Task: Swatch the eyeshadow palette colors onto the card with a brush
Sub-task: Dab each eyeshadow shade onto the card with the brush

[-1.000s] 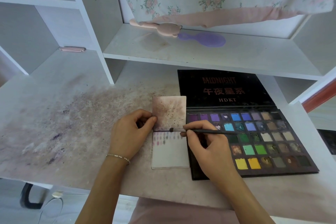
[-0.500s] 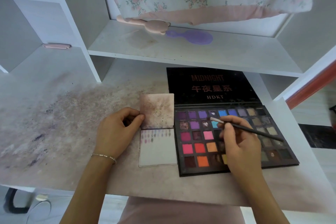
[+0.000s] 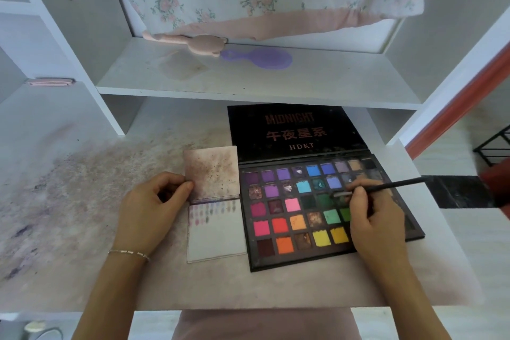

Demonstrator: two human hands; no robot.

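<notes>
Since half a second ago, brush tip shifted rightward along palette, right hand pinching it. Left hand pinches card booklet on surface. Loading step; next, carry colour to card.

Both forearms are bare, with no sleeves showing anywhere along them. The left hand has a thin silvery bracelet at the wrist, a fine chain set with small pale oblong links. The right hand has nothing at its wrist, and no rings show on either hand. A dusty pink garment covers the lap at the near edge.
</notes>
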